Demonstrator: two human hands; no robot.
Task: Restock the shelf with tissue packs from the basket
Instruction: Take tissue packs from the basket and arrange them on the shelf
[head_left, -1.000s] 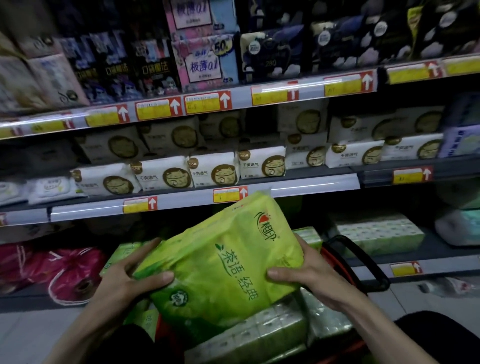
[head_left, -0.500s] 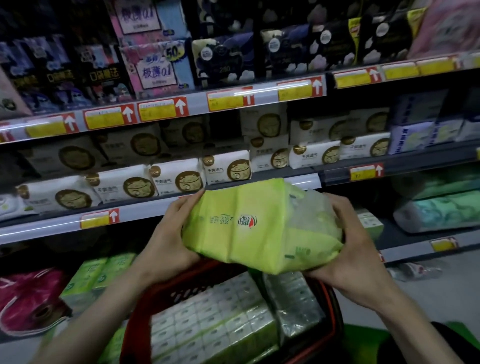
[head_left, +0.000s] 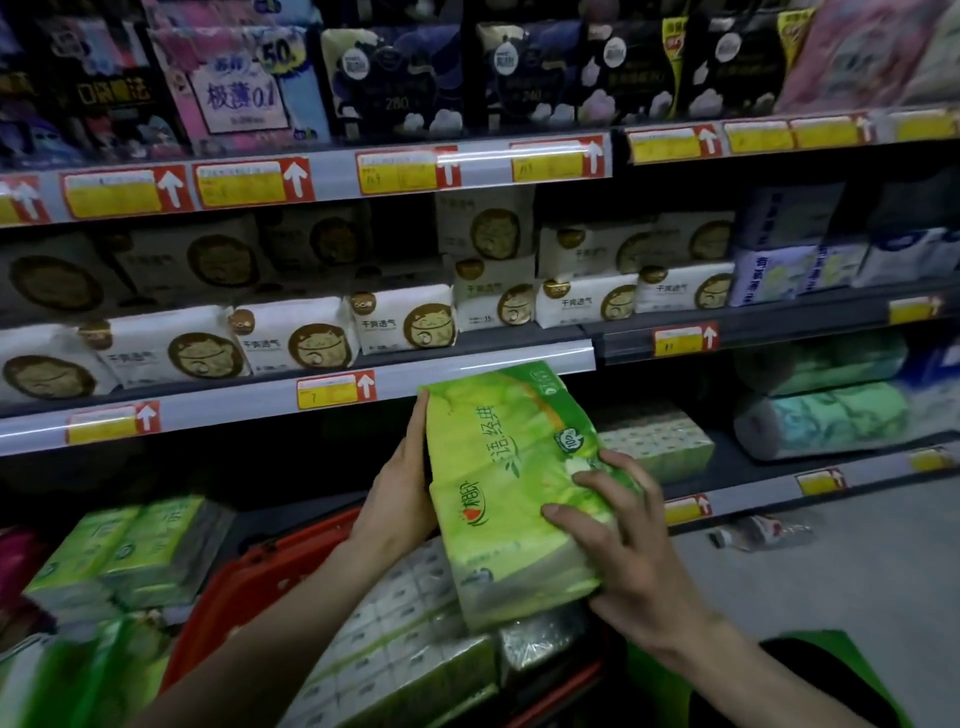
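Pack (head_left: 514, 493) is in the air over the basket (head_left: 270, 571), tilted, top end level with the rail (head_left: 467, 374) of the shelf above. Not on the bottom shelf (head_left: 737, 470) yet. Left hand (head_left: 400, 499): flat along its left side, fingers straight, pressing, no wrap. Right hand (head_left: 634, 561): fingers spread and bent over the face and lower right corner; that's the real hold. Risks: film looks slick, pack is soft, so the side squeeze could let it slide out onto the basket stock (head_left: 395, 623). Top end could catch the rail if I push in at this tilt. Green packs (head_left: 130, 551) sit left, a small block (head_left: 654, 441) right; gap between is dark, can't tell its depth.
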